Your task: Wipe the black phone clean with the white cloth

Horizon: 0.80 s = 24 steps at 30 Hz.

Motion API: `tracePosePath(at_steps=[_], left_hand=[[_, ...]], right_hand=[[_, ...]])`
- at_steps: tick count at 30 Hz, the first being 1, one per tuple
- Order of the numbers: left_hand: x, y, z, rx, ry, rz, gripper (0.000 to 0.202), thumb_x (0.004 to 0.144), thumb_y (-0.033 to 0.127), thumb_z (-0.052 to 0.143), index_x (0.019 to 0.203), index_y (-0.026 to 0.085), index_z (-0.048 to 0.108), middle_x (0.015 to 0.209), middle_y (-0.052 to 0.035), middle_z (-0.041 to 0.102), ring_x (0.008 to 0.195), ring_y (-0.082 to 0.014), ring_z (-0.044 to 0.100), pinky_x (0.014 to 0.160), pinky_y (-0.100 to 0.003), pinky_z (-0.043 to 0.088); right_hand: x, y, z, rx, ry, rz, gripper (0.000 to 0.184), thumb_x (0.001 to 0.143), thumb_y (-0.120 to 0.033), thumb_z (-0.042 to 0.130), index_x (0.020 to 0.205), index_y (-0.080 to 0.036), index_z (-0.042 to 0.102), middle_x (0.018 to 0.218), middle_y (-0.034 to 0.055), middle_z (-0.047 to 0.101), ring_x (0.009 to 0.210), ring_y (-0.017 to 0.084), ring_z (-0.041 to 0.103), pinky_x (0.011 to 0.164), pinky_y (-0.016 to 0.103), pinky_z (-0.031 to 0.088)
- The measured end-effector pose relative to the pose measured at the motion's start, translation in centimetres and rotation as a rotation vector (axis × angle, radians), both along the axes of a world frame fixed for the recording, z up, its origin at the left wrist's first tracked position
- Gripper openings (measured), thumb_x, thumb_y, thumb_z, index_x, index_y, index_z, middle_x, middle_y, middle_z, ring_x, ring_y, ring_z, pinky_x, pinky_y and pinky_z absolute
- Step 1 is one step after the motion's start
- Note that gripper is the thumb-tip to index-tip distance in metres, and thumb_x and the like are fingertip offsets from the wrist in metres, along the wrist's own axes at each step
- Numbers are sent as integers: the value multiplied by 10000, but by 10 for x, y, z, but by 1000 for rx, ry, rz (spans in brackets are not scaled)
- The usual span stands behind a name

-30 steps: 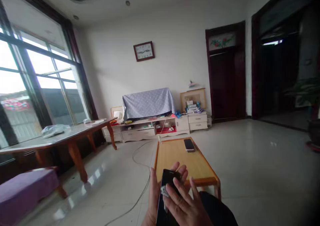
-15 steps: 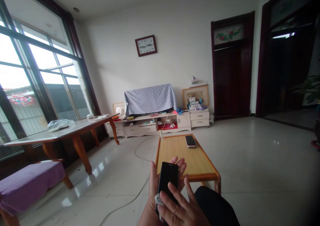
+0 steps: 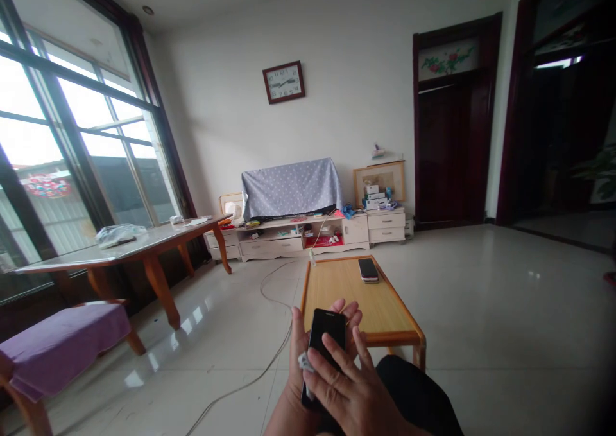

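Phone (image 3: 328,320) is in the left hand (image 3: 294,375), held over the lap near the camera, screen up, tilted. Left fingers grasping it: thumb along the left edge, fingertips poking out past the right edge. Right hand (image 3: 359,388) lies across the lower screen, fingers (image 3: 332,370) spread, not clenched, with a whitish wad (image 3: 303,361) pinned under the tips at the phone's left edge. Can't tell from here what the wad is made of; most of it is covered.

Just past the hands: low wooden surface (image 3: 332,279). Second phone (image 3: 368,269) sits near its far right corner, dark face up, apparently on top of something pinkish. Small pale item (image 3: 312,258) at the far left corner. Dark-clad knee (image 3: 414,394) to the right of the right hand.

Cable (image 3: 245,383) snakes over the floor (image 3: 221,343), left of the surface. Behind, by the wall: white cabinet (image 3: 274,248), dotted cover (image 3: 291,189) over something wide on top. Clock (image 3: 283,83) above.
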<state>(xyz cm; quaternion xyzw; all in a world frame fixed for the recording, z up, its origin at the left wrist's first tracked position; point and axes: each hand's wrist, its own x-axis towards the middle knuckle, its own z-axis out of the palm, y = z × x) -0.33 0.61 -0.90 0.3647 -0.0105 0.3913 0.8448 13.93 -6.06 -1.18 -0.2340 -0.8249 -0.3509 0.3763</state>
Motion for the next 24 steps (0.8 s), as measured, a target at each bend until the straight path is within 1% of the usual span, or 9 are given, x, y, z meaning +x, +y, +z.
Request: tracePosePath(at_steps=[3, 7, 9, 13, 15, 17, 20, 22, 24], left_hand=[[-7, -1, -1, -27, -20, 11, 934, 853, 858, 197, 1505, 216, 387, 1594, -137, 332, 1510, -351, 190, 1212, -574, 108], [-2, -2, -4, -19, -5, 7, 912, 868, 839, 226, 1488, 199, 418, 1567, -138, 382, 1501, -351, 221, 1221, -562, 108], [3, -4, 0, -21, 7, 7, 913, 870, 835, 239, 1461, 174, 459, 1550, -142, 409, 1495, -356, 235, 1227, -540, 122], [0, -5, 7, -36, -26, 42, 914, 867, 841, 221, 1424, 172, 502, 1571, -132, 378, 1511, -341, 189, 1227, -522, 130], [-5, -4, 5, -44, -26, 42, 918, 861, 848, 221, 1449, 188, 469, 1584, -134, 352, 1514, -347, 173, 1218, -551, 122], [-8, -2, -1, -49, -8, 35, 917, 865, 843, 220, 1479, 195, 427, 1581, -143, 356, 1509, -356, 185, 1212, -575, 114], [-3, 0, -9, -39, 17, 22, 923, 875, 833, 208, 1496, 178, 402, 1557, -151, 395, 1494, -357, 236, 1220, -564, 109], [3, 0, -12, -24, 18, 14, 924, 874, 835, 216, 1493, 178, 409, 1545, -143, 416, 1481, -353, 271, 1230, -538, 113], [7, -1, -11, -23, 4, 17, 888, 884, 822, 227, 1481, 198, 430, 1546, -122, 421, 1478, -342, 287, 1234, -509, 125]], right_hand=[[5, -3, -8, 41, -46, -3, 403, 947, -447, 574, 1317, -293, 613, 1500, -19, 485, 1467, 336, 288, 1195, 674, -3], [15, -1, 8, -162, 2, -157, 648, 935, -605, 500, 1430, -186, 513, 1549, 86, 408, 1472, 387, 245, 1185, 686, 12], [11, 0, 12, -164, 28, -153, 679, 932, -619, 488, 1436, -164, 503, 1550, 102, 404, 1471, 400, 241, 1178, 701, 31], [-1, -3, -1, 80, -28, 23, 357, 951, -418, 582, 1282, -292, 628, 1490, -12, 503, 1450, 324, 330, 1186, 694, 32], [3, -4, -7, 103, -57, 61, 297, 946, -362, 606, 1237, -322, 648, 1474, -44, 520, 1441, 298, 355, 1194, 681, 31], [12, -3, -3, -5, -61, 20, 396, 951, -470, 573, 1295, -281, 621, 1494, -2, 497, 1451, 322, 329, 1199, 671, 19], [24, 2, 15, -198, -9, -119, 604, 954, -562, 508, 1437, -199, 498, 1541, 80, 422, 1476, 360, 253, 1188, 686, -15], [21, 5, 24, -250, 25, -170, 659, 956, -565, 497, 1485, -178, 431, 1559, 104, 383, 1482, 371, 229, 1178, 701, -28], [9, 5, 22, -222, 20, -144, 706, 945, -622, 469, 1481, -163, 437, 1560, 105, 379, 1478, 390, 229, 1171, 711, -38]])
